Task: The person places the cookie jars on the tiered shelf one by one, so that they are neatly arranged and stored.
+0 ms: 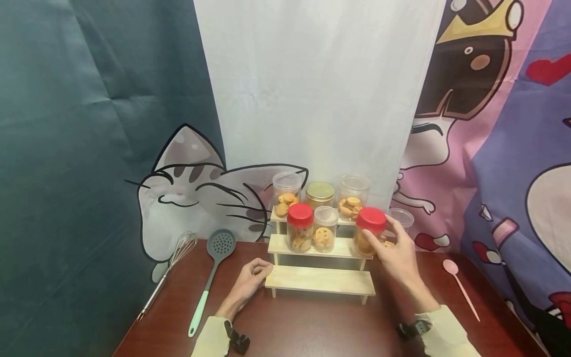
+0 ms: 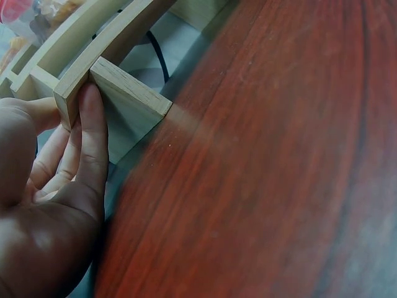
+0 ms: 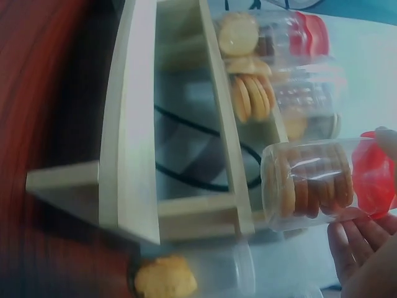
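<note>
A three-tier wooden shelf stand (image 1: 319,280) stands on the table. At the left end of its lowest step, my left hand (image 1: 254,280) pinches the board's corner (image 2: 71,102) between thumb and fingers. My right hand (image 1: 397,250) grips a clear cookie jar with a red lid (image 1: 371,219) by its upper part, at the right end of the middle step. Stacked cookies (image 3: 316,183) show through this jar's wall. Another red-lidded cookie jar (image 1: 300,228) and a clear-lidded cookie jar (image 1: 325,230) stand left of it on that step.
On the top step are two clear-lidded jars (image 1: 287,193) (image 1: 354,196) and a gold-lidded jar (image 1: 320,193). Another clear jar (image 1: 401,218) stands right of the stand. A whisk (image 1: 169,272) and a slotted turner (image 1: 214,267) lie left; a pink spoon (image 1: 461,287) lies right.
</note>
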